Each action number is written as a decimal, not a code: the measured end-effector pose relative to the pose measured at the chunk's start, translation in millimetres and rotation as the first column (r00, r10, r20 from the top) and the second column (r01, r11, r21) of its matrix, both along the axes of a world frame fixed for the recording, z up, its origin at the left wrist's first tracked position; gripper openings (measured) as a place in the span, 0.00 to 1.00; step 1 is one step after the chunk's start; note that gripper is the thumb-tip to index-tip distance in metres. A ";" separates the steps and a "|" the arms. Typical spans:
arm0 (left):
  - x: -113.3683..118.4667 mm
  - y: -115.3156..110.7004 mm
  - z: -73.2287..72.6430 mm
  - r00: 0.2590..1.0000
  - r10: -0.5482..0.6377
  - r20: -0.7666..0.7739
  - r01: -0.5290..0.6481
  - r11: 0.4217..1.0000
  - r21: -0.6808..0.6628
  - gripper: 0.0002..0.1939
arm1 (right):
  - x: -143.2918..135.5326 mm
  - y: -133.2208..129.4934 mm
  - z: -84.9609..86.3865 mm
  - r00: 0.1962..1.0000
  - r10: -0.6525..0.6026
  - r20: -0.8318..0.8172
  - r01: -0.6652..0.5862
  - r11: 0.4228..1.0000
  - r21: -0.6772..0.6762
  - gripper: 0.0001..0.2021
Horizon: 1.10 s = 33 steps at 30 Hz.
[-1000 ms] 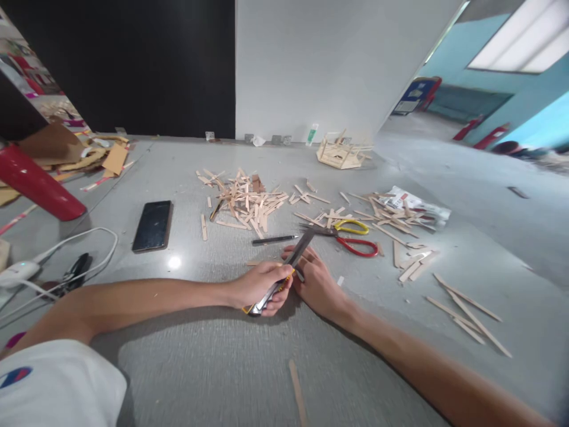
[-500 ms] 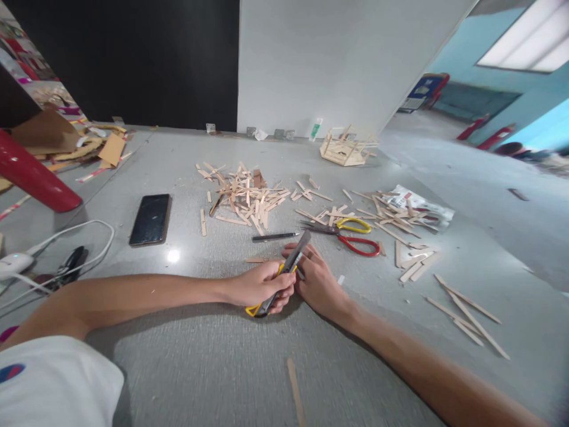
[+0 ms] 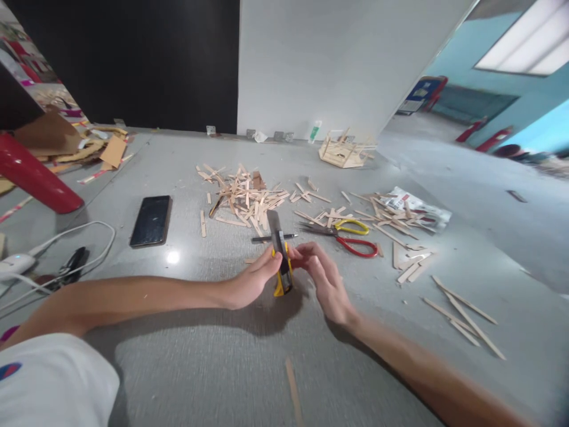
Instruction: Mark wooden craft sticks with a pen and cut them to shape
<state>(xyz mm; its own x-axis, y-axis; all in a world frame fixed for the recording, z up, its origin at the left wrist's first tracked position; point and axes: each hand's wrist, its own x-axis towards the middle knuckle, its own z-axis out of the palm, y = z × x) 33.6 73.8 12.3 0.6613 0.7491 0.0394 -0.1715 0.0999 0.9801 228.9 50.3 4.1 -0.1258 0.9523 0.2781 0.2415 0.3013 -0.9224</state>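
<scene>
A yellow and black utility knife [image 3: 283, 267] is held above the grey table, its broad blade pointing away and slightly left. My left hand [image 3: 252, 281] grips its handle from the left, thumb along the side. From the right, my right hand [image 3: 320, 276] reaches to the handle with bent fingers that touch or nearly touch it; whether they hold anything small is hidden. Just beyond the knife lies a black pen [image 3: 262, 239]. Scissors with one yellow and one red handle [image 3: 340, 231] rest beyond my right hand.
Wooden sticks [image 3: 253, 198] are heaped in the middle, with more at right near a plastic packet [image 3: 415, 204]. A stick frame [image 3: 344, 151] and glue tube [image 3: 315, 131] stand at the back. At left are a phone [image 3: 151, 220], cables [image 3: 104, 228] and a red cylinder [image 3: 38, 175].
The knife has turned more upright, its blade swinging from the right to the left. My right hand has lifted off the table and moved to the handle's right side.
</scene>
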 end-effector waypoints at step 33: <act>-2.9 -16.2 21.6 0.945 0.092 -0.315 -0.027 0.979 0.203 0.22 | -15.8 -26.0 -12.4 0.964 0.039 -0.264 -0.103 0.966 -0.235 0.18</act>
<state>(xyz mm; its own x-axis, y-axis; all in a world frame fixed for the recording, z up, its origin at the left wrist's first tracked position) 30.8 57.6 34.0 0.6169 0.7868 -0.0201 0.1561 -0.0973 0.9829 213.1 24.3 -8.3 -0.1511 0.9861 0.0695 -0.0258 0.0663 -0.9975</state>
